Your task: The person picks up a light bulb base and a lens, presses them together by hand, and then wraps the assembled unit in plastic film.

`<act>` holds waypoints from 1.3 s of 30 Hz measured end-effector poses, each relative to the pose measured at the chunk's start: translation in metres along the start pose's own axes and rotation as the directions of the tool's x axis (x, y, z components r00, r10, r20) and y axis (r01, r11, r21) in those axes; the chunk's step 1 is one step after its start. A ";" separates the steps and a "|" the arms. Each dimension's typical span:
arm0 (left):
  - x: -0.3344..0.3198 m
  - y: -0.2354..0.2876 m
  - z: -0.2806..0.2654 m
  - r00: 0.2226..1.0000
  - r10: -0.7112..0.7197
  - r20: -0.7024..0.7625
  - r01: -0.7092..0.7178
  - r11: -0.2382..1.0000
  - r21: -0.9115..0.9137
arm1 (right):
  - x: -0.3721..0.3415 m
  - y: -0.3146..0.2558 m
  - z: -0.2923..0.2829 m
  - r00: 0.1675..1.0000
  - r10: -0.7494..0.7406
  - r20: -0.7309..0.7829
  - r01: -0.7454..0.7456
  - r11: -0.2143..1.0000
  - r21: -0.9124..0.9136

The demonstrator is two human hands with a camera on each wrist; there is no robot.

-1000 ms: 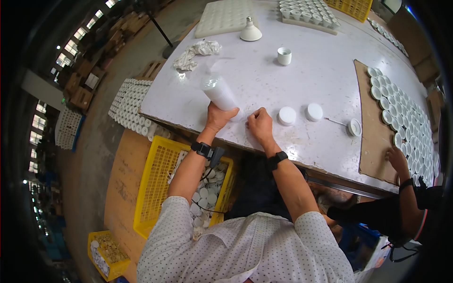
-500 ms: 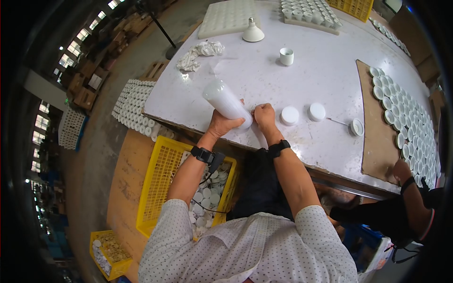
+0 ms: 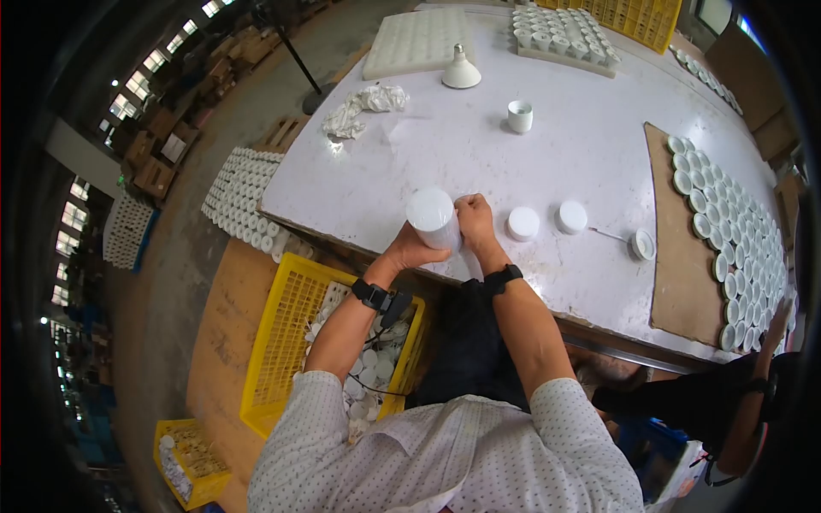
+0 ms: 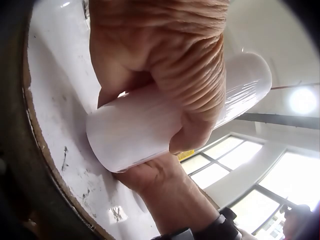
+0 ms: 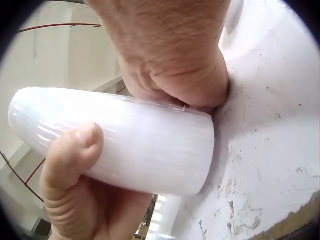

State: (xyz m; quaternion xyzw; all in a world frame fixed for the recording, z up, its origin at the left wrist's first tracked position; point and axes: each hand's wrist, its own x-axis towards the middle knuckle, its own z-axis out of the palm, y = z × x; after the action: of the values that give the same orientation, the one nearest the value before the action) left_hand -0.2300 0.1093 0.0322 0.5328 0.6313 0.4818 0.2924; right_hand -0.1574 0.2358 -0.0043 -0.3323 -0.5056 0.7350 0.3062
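Note:
A smooth white cylinder (image 3: 430, 211) in glossy clear film leans over the table's front edge, its top end towards the head camera. My left hand (image 3: 416, 249) grips it, the thumb (image 5: 82, 145) curled across its side in the right wrist view. The cylinder's lower end (image 4: 107, 142) is right at the tabletop. Against its right side sits my right hand (image 3: 476, 221), fingers curled in beside the film; the fingertips are hidden, so I cannot tell whether they pinch it. Two round white lids (image 3: 522, 224) lie right of that hand.
A small white cup (image 3: 520, 116), a white lamp (image 3: 462, 73) and crumpled wrap (image 3: 363, 109) are further back. White cups (image 3: 718, 222) cover a cardboard sheet at right, near another person's arm (image 3: 774, 329). A yellow crate (image 3: 274, 359) stands below the front edge.
The cylinder has swung from leaning away left to stand closer to me, its top end now facing the head camera. My left hand turned with it; my right hand has come against its side.

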 end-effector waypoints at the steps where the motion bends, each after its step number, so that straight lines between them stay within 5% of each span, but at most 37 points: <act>1: -0.003 -0.004 0.000 0.999 -0.041 -0.007 0.041 0.996 0.081 | -0.002 -0.001 -0.001 1.000 -0.029 0.009 0.029 1.000 0.004; 4: -0.004 -0.016 -0.001 0.999 -0.035 -0.022 0.038 0.989 0.144 | -0.005 -0.007 -0.006 0.999 0.026 -0.027 -0.032 0.975 -0.220; 5: -0.004 -0.021 -0.003 0.999 -0.039 -0.011 0.039 0.999 0.034 | 0.011 0.025 -0.007 0.996 -0.088 -0.030 0.083 0.987 -0.140; 7: 0.002 -0.016 0.000 0.998 0.056 -0.042 -0.056 0.998 0.002 | -0.009 0.000 -0.001 0.996 0.010 -0.091 -0.011 1.000 -0.017; 9: 0.000 0.001 0.007 0.995 -0.042 -0.090 0.033 0.995 -0.099 | -0.010 0.006 0.002 0.992 -0.069 -0.107 0.079 0.992 0.096; 11: -0.003 -0.034 0.026 0.932 0.003 -0.364 -0.075 0.980 -0.185 | -0.012 0.004 0.001 0.980 -0.136 -0.143 0.141 0.990 0.026; 12: -0.005 -0.034 0.034 0.931 0.014 -0.365 -0.087 0.979 -0.184 | -0.011 0.004 0.002 0.979 -0.148 -0.142 0.153 0.988 0.024; 14: -0.008 -0.022 0.052 0.798 0.015 -0.602 0.019 0.999 0.049 | -0.009 0.009 0.002 0.983 -0.139 -0.124 0.149 0.986 0.079; 17: -0.006 -0.005 0.055 0.770 -0.059 -0.636 0.109 0.993 0.040 | -0.001 0.014 0.001 0.997 -0.049 -0.061 0.063 0.964 0.257; 21: -0.007 -0.010 0.037 0.854 -0.093 -0.511 0.080 0.996 -0.048 | 0.007 0.006 -0.009 0.998 -0.003 0.057 -0.016 0.946 0.324; 23: -0.008 -0.011 0.029 0.953 -0.099 -0.287 0.151 0.975 0.165 | 0.007 -0.007 -0.010 0.999 -0.008 0.049 -0.011 0.921 0.389; 27: -0.003 -0.032 0.034 0.924 -0.003 -0.383 0.091 0.973 0.211 | 0.015 -0.041 -0.006 0.995 -0.099 0.018 0.083 0.908 0.411; 29: -0.002 -0.030 0.036 0.908 -0.049 -0.416 0.110 0.986 0.125 | 0.029 -0.045 -0.015 0.947 -0.321 -0.023 0.321 0.932 0.170; 30: 0.000 -0.027 0.036 0.901 -0.057 -0.429 0.131 0.981 0.145 | 0.024 -0.065 -0.012 0.966 -0.260 -0.005 0.239 0.877 0.418; 33: 0.000 -0.017 0.040 0.874 0.020 -0.485 0.083 0.978 0.191 | 0.005 -0.124 -0.017 0.933 -0.358 0.021 0.297 0.803 0.516; 39: 0.002 -0.015 0.036 0.898 -0.122 -0.423 0.160 0.986 0.054 | -0.068 -0.203 -0.035 0.839 -0.526 0.142 0.248 0.600 0.760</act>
State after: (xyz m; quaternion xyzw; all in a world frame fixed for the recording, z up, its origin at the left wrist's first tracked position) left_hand -0.2046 0.1228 0.0053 0.3823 0.7367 0.5340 0.1610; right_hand -0.0664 0.2620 0.1908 0.0708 -0.2854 0.8325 0.4695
